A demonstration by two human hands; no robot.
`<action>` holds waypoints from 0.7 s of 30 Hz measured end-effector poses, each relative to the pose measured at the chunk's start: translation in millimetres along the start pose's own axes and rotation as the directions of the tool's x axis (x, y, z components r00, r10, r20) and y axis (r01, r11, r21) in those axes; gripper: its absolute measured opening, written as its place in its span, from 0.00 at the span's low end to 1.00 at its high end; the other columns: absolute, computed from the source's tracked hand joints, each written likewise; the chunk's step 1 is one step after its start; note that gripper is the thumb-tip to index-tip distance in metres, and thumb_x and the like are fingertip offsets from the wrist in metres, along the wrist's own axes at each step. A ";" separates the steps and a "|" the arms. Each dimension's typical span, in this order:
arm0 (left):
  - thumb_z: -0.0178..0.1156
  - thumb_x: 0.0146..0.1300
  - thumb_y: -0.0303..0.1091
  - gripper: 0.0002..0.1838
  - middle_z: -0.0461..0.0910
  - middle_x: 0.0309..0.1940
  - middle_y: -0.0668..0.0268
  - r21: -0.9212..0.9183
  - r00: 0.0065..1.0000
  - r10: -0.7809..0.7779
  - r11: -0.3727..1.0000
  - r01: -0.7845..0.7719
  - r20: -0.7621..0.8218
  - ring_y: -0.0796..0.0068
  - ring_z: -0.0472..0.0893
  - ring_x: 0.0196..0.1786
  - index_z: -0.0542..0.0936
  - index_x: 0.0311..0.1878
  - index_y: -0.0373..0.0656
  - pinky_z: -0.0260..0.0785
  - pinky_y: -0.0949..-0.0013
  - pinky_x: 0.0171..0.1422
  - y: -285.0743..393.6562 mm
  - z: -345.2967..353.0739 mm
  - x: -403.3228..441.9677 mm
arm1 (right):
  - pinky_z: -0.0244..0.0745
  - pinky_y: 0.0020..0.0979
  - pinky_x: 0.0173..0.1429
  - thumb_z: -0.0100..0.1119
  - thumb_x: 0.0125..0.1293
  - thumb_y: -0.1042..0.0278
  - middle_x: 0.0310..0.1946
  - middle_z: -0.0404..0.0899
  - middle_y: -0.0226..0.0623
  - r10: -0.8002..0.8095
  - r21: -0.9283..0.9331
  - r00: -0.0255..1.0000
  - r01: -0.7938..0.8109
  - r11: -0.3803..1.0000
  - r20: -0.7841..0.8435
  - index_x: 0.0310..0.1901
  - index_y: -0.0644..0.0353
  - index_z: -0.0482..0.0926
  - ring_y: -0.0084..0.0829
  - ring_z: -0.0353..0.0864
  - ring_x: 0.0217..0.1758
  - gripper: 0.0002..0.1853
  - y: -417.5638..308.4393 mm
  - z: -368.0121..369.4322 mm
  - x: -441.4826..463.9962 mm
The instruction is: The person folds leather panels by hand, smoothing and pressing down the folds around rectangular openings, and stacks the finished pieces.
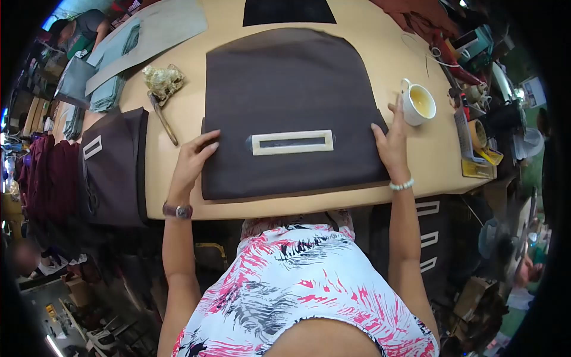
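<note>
A dark brown fabric panel (285,83) with a rounded far edge lies flat on the table in front of me, apparently over other dark layers. Near its front a cream rectangular frame (292,150) surrounds a narrow dark slot. My left hand (195,159) rests at the panel's left edge, thumb and fingers apart. At the right edge lies my right hand (392,146), fingers spread, its fingertips close to a white cup (420,102) of yellowish liquid. Whether they touch the cup I cannot tell. Neither hand grips anything visible.
A brush-like tool (162,119) lies left of the panel, by a crumpled yellowish lump (163,81). Folded dark fabric (116,160) with a cream frame hangs at the left edge. A basket of supplies (476,140) stands right. Another person (86,33) is at far left.
</note>
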State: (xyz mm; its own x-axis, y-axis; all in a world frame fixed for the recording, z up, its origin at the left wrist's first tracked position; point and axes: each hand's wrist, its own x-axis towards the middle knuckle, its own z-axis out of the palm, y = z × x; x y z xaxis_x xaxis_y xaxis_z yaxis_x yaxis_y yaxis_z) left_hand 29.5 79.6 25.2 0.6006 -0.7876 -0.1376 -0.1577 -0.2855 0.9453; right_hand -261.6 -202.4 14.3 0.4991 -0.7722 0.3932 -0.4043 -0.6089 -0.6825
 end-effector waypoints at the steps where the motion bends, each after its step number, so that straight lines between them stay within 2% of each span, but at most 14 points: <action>1: 0.54 0.61 0.24 0.17 0.79 0.47 0.61 0.017 1.000 0.008 1.000 -0.008 0.007 0.78 0.75 0.49 0.77 0.54 0.34 0.66 0.76 0.56 0.2 -0.2 13.7 | 0.62 0.37 0.63 0.57 0.53 0.82 0.57 0.66 0.55 -0.051 -0.012 0.999 0.051 0.999 -0.008 0.70 0.62 0.45 0.48 0.66 0.62 0.44 0.6 7.7 14.2; 4: 0.53 0.60 0.21 0.18 0.78 0.49 0.60 -0.113 0.998 0.051 0.992 -0.054 -0.027 0.76 0.76 0.50 0.76 0.54 0.34 0.66 0.76 0.56 0.8 -4.7 50.9 | 0.63 0.38 0.62 0.56 0.52 0.85 0.57 0.66 0.55 -0.028 0.022 0.997 0.030 0.999 -0.069 0.71 0.62 0.44 0.48 0.67 0.60 0.45 3.2 25.1 53.0; 8: 0.53 0.59 0.21 0.18 0.79 0.47 0.59 -0.004 0.974 0.182 0.983 -0.184 -0.133 0.75 0.77 0.48 0.76 0.54 0.34 0.67 0.75 0.55 -10.6 -16.9 105.9 | 0.68 0.38 0.57 0.56 0.53 0.85 0.56 0.66 0.54 -0.005 0.092 0.993 0.016 0.996 -0.115 0.71 0.61 0.43 0.45 0.71 0.56 0.45 14.6 51.3 103.9; 10: 0.53 0.59 0.22 0.18 0.80 0.46 0.57 0.089 0.969 0.181 0.982 -0.168 -0.167 0.75 0.77 0.48 0.77 0.53 0.34 0.67 0.75 0.54 -15.6 -17.4 125.6 | 0.70 0.38 0.54 0.56 0.53 0.85 0.55 0.68 0.53 0.069 0.189 0.993 -0.049 0.981 -0.099 0.71 0.61 0.43 0.44 0.74 0.51 0.45 18.7 65.6 122.4; 12: 0.54 0.59 0.25 0.17 0.81 0.44 0.56 0.168 0.951 0.218 0.968 -0.184 -0.217 0.72 0.79 0.47 0.78 0.52 0.35 0.68 0.74 0.53 -12.9 -16.8 137.3 | 0.71 0.37 0.52 0.56 0.54 0.83 0.55 0.68 0.53 0.119 0.169 0.991 -0.107 0.980 -0.062 0.70 0.62 0.44 0.43 0.77 0.47 0.43 20.7 72.4 135.5; 13: 0.54 0.59 0.25 0.17 0.81 0.44 0.56 0.141 0.954 0.192 0.977 -0.163 -0.228 0.72 0.79 0.46 0.78 0.52 0.35 0.68 0.73 0.53 -8.7 -16.5 140.6 | 0.72 0.37 0.51 0.56 0.55 0.82 0.55 0.68 0.53 0.147 0.158 0.988 -0.138 0.978 -0.042 0.70 0.62 0.45 0.43 0.78 0.44 0.42 20.6 75.1 140.9; 15: 0.55 0.58 0.25 0.17 0.81 0.44 0.55 0.087 0.961 0.129 0.990 -0.111 -0.246 0.70 0.80 0.46 0.78 0.52 0.36 0.68 0.73 0.53 -6.2 -16.4 144.1 | 0.72 0.36 0.51 0.56 0.56 0.80 0.55 0.69 0.53 0.099 0.126 0.993 -0.091 0.988 -0.066 0.69 0.64 0.46 0.43 0.79 0.41 0.41 20.7 79.2 151.6; 16: 0.55 0.58 0.25 0.16 0.81 0.44 0.55 0.137 0.955 0.153 0.983 -0.122 -0.253 0.70 0.80 0.46 0.78 0.51 0.36 0.68 0.72 0.53 -8.4 -15.8 144.4 | 0.72 0.36 0.51 0.57 0.57 0.78 0.55 0.69 0.53 0.074 0.108 0.994 -0.065 0.992 -0.076 0.69 0.64 0.47 0.43 0.79 0.40 0.40 21.5 81.3 158.1; 18: 0.56 0.58 0.26 0.16 0.82 0.43 0.54 0.240 0.942 0.206 0.960 -0.142 -0.266 0.70 0.80 0.45 0.79 0.50 0.37 0.69 0.72 0.53 -13.3 -15.3 144.0 | 0.71 0.37 0.51 0.57 0.58 0.74 0.55 0.68 0.54 0.052 0.078 0.997 -0.048 0.996 -0.056 0.68 0.64 0.48 0.45 0.78 0.43 0.39 25.4 88.1 176.1; 21: 0.56 0.58 0.27 0.15 0.82 0.42 0.54 0.198 0.903 0.277 0.955 -0.221 -0.328 0.68 0.81 0.44 0.79 0.49 0.36 0.69 0.71 0.52 -28.4 -7.9 145.1 | 0.70 0.39 0.54 0.58 0.59 0.70 0.57 0.67 0.56 -0.029 -0.021 0.998 0.028 0.999 -0.054 0.68 0.64 0.48 0.49 0.76 0.49 0.39 42.9 114.2 211.8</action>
State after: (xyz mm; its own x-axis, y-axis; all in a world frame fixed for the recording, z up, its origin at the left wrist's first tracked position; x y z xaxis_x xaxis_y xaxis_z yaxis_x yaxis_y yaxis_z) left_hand 127.3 -22.3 -19.3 0.7560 -0.6112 0.2342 -0.4381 -0.2067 0.8748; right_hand -85.7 -371.4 -2.1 0.4687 -0.7629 0.4454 -0.4065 -0.6339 -0.6580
